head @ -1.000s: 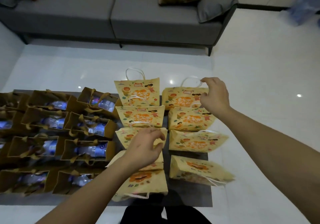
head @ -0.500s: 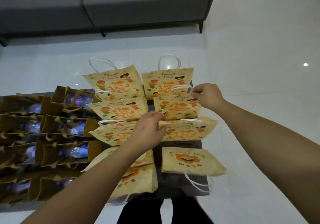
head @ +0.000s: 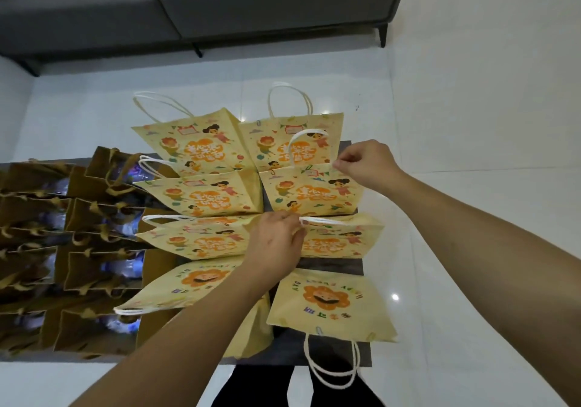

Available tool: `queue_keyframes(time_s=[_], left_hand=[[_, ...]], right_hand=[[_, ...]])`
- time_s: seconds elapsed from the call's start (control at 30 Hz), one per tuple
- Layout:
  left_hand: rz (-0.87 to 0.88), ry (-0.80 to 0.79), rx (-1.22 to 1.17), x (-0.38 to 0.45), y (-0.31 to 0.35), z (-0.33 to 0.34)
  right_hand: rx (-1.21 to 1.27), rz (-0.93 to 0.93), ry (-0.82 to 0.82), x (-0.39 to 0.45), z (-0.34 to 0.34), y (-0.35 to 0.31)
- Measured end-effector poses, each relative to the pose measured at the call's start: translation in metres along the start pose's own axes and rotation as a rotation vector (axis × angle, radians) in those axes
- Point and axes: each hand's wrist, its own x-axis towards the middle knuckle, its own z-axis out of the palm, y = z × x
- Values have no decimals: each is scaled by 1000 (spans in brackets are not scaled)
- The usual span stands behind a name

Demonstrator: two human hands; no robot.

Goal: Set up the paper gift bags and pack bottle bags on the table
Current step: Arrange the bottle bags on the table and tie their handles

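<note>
1. Right hand (head: 366,163), fingers curled, pinches the top right corner of the second yellow gift bag (head: 314,191) in the right column.
2. Left hand (head: 276,243), fingers bent, pinches the paper where the second and third bags of that column meet; which of the two edges it grips cannot be told. Its fingertips sit by the white cord handle (head: 323,220) of the third bag (head: 342,240).
3. Yellow printed gift bags lie in two columns on the right part of the dark worktop (head: 330,263), overlapping like shingles. Far pair: left bag (head: 191,145) and right bag (head: 283,142), handles pointing towards the sofa.
4. Nearest bag of the right column (head: 330,304) is turned the other way, flower print upside down, its handle (head: 330,369) hanging over the near edge of the worktop.
5. Nearest bag of the left column (head: 188,287) is partly covered by the left forearm.
6. Brown bottle bags (head: 94,271) stand in rows on the left part of the worktop, just beside the yellow columns; clear bottles (head: 125,266) show inside several.
7. Grey sofa (head: 220,4) beyond, on a white tiled floor (head: 471,123).
</note>
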Motion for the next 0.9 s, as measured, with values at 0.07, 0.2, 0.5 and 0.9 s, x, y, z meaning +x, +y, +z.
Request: queue_keyframes(time_s=[0.07,0.2,0.5,0.9], left_hand=[[-36,10,-29,5,0,3],[-174,-35,-49,20,-2,7],[-322,-110,-18,31,5,10],[-416,307,-259,-56,13,19]], right_hand=[[37,15,15,-2,0,2],[160,51,77,-3,5,4],[49,1,128,-17,6,7],[102,-122,-137,-258,38,69]])
